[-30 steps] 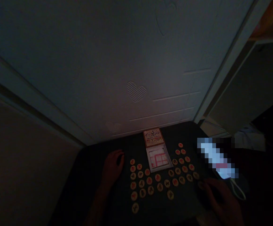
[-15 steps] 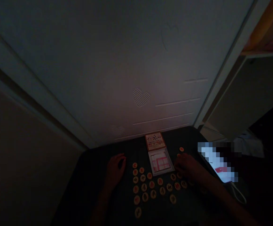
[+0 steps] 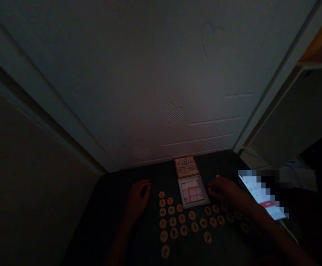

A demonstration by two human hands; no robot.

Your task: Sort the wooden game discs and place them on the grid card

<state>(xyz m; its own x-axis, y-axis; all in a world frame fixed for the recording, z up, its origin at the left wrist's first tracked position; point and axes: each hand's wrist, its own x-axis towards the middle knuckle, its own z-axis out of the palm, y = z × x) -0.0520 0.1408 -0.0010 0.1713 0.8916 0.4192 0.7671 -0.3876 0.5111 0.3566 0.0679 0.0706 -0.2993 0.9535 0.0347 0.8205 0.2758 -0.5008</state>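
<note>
Round wooden Chinese chess pieces (image 3: 172,221) with red or black characters lie in uneven rows on the dark table. To the left of them, my left hand (image 3: 138,197) rests on the table, loosely curled with a gap inside the fingers and nothing visible in it. My right hand (image 3: 224,190) is just right of the open white box (image 3: 180,195), fingers bent down; whatever is under the fingertips is hidden. A single piece (image 3: 217,176) peeks out behind its knuckles. Inside the box there is a whitish sheet with pink lines (image 3: 195,192).
A box lid (image 3: 186,167) printed with dark characters lies behind the white box. At the right, a lit phone (image 3: 271,207) with a cable is partly pixelated. A pale panel (image 3: 172,112) with raised hearts stands at the table's far edge. The light is dim.
My right hand has shifted slightly up and now covers a piece seen before beside its knuckles. More pieces show below its wrist. My left hand stays put; the whole view has drifted slightly.
</note>
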